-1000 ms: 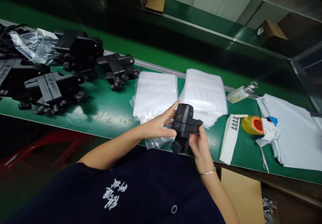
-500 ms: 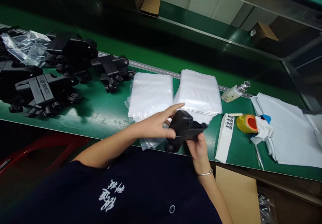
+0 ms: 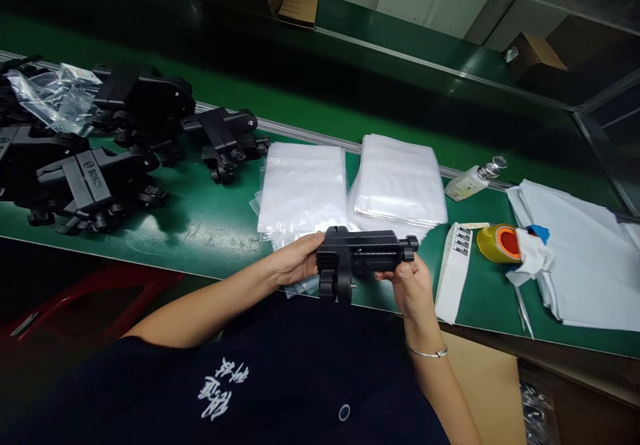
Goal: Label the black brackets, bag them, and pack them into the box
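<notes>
Between my two hands I hold a black clamp mount (image 3: 373, 250) with knobs and a threaded rod along its slot, just above the bench's front edge. My left hand (image 3: 301, 258) grips its left end, partly hidden behind it. My right hand (image 3: 411, 283) is closed around the right end, below a small knob. Right behind the mount lie two stacks of clear plastic bags, a left stack (image 3: 305, 188) and a thicker right stack (image 3: 400, 178). Similar black clamp mounts (image 3: 95, 181) stand to the left, one marked BOSCH.
On the green bench (image 3: 210, 231), a single clamp mount (image 3: 225, 138) stands left of the bags. To the right are a pump bottle (image 3: 475, 179), a white label strip (image 3: 453, 278), a yellow tape roll (image 3: 495, 243), tweezers (image 3: 523, 313) and white sheets (image 3: 590, 265). A red stool (image 3: 100, 298) stands below.
The mount has been turned in my hands, from end-on to lengthwise with its threaded rod side showing. My left hand has moved from over it to its left end.
</notes>
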`<state>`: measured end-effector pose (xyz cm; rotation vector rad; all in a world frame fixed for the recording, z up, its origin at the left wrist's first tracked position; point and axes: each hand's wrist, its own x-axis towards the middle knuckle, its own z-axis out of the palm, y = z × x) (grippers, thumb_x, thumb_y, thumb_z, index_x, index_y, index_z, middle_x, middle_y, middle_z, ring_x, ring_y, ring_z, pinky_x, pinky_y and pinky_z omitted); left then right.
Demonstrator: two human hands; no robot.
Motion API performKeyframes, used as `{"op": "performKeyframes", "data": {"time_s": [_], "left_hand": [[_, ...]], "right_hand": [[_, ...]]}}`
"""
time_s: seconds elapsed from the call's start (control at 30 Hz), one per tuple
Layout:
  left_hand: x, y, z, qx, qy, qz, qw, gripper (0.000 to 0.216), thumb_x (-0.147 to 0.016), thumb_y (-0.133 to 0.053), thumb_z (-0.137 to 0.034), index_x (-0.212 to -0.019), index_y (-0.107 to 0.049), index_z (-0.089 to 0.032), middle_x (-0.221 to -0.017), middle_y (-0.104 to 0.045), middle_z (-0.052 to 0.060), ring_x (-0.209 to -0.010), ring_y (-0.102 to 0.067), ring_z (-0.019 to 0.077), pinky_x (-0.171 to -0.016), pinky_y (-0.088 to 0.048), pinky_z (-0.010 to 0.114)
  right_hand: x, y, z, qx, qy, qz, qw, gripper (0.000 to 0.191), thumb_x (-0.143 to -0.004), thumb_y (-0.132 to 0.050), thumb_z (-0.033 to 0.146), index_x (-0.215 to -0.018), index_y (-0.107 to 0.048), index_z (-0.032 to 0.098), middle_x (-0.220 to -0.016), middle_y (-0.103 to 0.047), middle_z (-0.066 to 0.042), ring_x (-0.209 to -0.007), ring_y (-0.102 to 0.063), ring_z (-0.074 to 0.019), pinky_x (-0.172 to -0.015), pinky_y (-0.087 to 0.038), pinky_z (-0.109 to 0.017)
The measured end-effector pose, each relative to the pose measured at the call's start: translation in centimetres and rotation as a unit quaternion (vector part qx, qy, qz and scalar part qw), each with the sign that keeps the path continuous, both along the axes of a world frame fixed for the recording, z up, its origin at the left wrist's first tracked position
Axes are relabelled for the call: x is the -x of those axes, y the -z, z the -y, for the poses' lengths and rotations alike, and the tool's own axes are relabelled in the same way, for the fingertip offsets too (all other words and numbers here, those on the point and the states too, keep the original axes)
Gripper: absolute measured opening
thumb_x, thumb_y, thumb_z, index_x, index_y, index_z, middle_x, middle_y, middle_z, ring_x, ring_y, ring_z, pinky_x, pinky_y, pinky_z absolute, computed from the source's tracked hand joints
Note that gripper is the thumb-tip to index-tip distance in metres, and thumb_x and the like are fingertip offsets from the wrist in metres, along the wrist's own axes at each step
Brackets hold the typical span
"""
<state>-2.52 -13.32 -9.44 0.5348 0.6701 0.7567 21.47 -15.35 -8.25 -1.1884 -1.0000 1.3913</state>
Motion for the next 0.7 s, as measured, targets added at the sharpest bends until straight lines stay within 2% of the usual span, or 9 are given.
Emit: {"op": "performKeyframes", "data": {"time_s": [0.1,0.17,0.27,0.4,0.47,0.6,0.7], "left_hand": [[0.3,1.0,0.1,0.076,-0.002,0.050,0.996,0.047,-0.085,-0.066,-0.054,-0.109,-0.067,-0.014,-0.093,-0.073,0.009,-0.075,-0.068,0.0159,-0.069,-0.056,0.024],[0.6,1.3,-0.3,0.117,0.004,0.058,0.991,0.042,-0.093,-0.058,-0.048,-0.113,-0.066,-0.012,-0.088,-0.074,0.008,-0.072,-0.068,0.0143,-0.067,-0.055,0.022],[0.7,1.3,-1.3,0.150,0.014,0.061,0.987,0.048,-0.096,-0.047,-0.053,-0.113,-0.065,-0.012,-0.079,-0.072,0.006,-0.065,-0.067,0.0140,-0.062,-0.053,0.022],[-0.1,1.8,-2.7,0.171,0.017,0.051,0.984,0.056,-0.095,-0.042,-0.059,-0.100,-0.068,-0.009,-0.075,-0.072,0.008,-0.064,-0.067,0.0177,-0.063,-0.053,0.027],[-0.6,2.1,-2.9,0.188,0.009,0.043,0.981,0.054,-0.095,-0.044,-0.057,-0.095,-0.068,-0.008,-0.074,-0.072,0.009,-0.066,-0.068,0.0184,-0.066,-0.054,0.028],[-0.8,2.1,-2.8,0.182,0.000,0.035,0.983,0.052,-0.093,-0.048,-0.056,-0.100,-0.069,-0.009,-0.076,-0.073,0.009,-0.068,-0.068,0.0195,-0.069,-0.054,0.030],[-0.2,1.5,-2.6,0.130,-0.029,-0.027,0.991,0.049,-0.088,-0.057,-0.053,-0.107,-0.069,-0.010,-0.091,-0.074,0.011,-0.074,-0.068,0.0201,-0.073,-0.055,0.030]], "right_hand": [[0.7,0.0,-0.1,0.002,0.014,0.009,1.000,0.049,-0.065,-0.078,0.062,-0.080,-0.059,0.020,-0.063,-0.059,0.002,-0.053,-0.059,-0.0141,-0.049,-0.055,-0.029],[1.1,-0.4,0.0,-0.016,0.013,0.028,0.999,0.046,-0.068,-0.076,0.060,-0.083,-0.059,0.020,-0.063,-0.059,0.002,-0.053,-0.059,-0.0136,-0.050,-0.055,-0.028],[2.2,-1.9,0.2,-0.077,-0.016,0.115,0.990,0.041,-0.071,-0.077,0.054,-0.091,-0.061,0.022,-0.068,-0.063,0.001,-0.057,-0.060,-0.0144,-0.055,-0.055,-0.029],[4.5,-4.3,0.2,-0.175,-0.085,0.314,0.929,0.037,-0.070,-0.080,0.041,-0.096,-0.062,0.023,-0.070,-0.066,0.001,-0.063,-0.064,-0.0173,-0.060,-0.055,-0.029],[5.7,-5.0,0.3,-0.213,-0.102,0.361,0.902,0.038,-0.072,-0.078,0.039,-0.101,-0.061,0.022,-0.072,-0.066,0.000,-0.064,-0.064,-0.0180,-0.061,-0.055,-0.030],[6.2,-5.3,0.6,-0.230,-0.116,0.376,0.890,0.040,-0.078,-0.074,0.043,-0.107,-0.060,0.020,-0.077,-0.069,-0.003,-0.067,-0.066,-0.0192,-0.064,-0.056,-0.031],[3.3,-4.5,0.0,-0.203,-0.149,0.320,0.913,0.050,-0.081,-0.069,0.048,-0.121,-0.059,0.021,-0.096,-0.072,-0.007,-0.079,-0.069,-0.0206,-0.073,-0.057,-0.034]]}}
